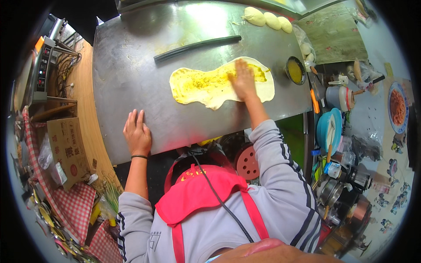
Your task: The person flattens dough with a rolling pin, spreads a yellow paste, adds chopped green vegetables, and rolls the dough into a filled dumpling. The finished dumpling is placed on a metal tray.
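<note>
A rolled-out sheet of dough (pixel 197 87) lies on the steel worktop (pixel 125 72), smeared with a yellow oily mixture over much of its top. My right hand (pixel 244 80) presses on the right part of the dough, slightly blurred, with the mixture around its fingers. My left hand (pixel 136 131) rests flat on the worktop near its front left edge and holds nothing. Beyond the dough lies a long dark rolling rod (pixel 197 48). Right of the dough stands a dark bowl (pixel 286 70) of yellow liquid. Three dough pieces (pixel 255 16) sit at the back right.
A plastic bag of dough balls (pixel 305 49) and a worn board (pixel 332 36) adjoin the worktop's right side. Further right are an orange-handled tool (pixel 314 101), a turquoise basin (pixel 324 131) and several pots (pixel 330 192). An appliance (pixel 42 70) and a cardboard box (pixel 67 148) stand left.
</note>
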`<state>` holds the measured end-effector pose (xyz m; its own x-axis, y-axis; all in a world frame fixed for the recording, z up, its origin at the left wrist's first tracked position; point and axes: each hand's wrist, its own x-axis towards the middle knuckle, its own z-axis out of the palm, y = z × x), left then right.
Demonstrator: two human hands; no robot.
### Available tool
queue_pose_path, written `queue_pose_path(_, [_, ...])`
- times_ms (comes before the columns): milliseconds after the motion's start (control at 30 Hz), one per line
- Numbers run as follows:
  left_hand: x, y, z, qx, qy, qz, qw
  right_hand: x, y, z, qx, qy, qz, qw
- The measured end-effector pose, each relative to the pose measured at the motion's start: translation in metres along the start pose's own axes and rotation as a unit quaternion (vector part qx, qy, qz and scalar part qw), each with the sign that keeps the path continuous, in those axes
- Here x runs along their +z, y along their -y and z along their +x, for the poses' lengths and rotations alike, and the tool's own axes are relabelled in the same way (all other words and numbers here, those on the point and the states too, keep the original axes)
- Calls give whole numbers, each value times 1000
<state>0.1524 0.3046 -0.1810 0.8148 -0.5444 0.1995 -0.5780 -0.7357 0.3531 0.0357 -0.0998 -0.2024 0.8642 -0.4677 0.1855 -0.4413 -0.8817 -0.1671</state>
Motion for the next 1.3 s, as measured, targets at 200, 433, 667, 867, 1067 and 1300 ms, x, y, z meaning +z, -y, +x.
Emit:
queue_pose_path(200, [-1, -6, 0, -1, 1, 19, 1000, -23, -59, -10, 81, 5, -29, 996])
queue_pose_path(433, [1, -11, -1, 5, -12, 49, 999, -37, -12, -78, 72, 99, 47, 991])
queue_pose_path(667, [14, -10, -7, 19, -30, 79, 996, -9, 30, -70, -64, 189, 533, 822])
queue_pose_path(867, [35, -21, -12, -67, -66, 52, 994, -79, -139, -33, 320, 175, 512, 778])
queue_pose_path(1067, [54, -79, -12, -139, -102, -43, 984, -37, -96, -38, -5, -33, 57, 998])
queue_pose_path(1300, [59, -141, 0, -156, -118, -193, 961, -44, 50, -2, -314, 276, 143, 897])
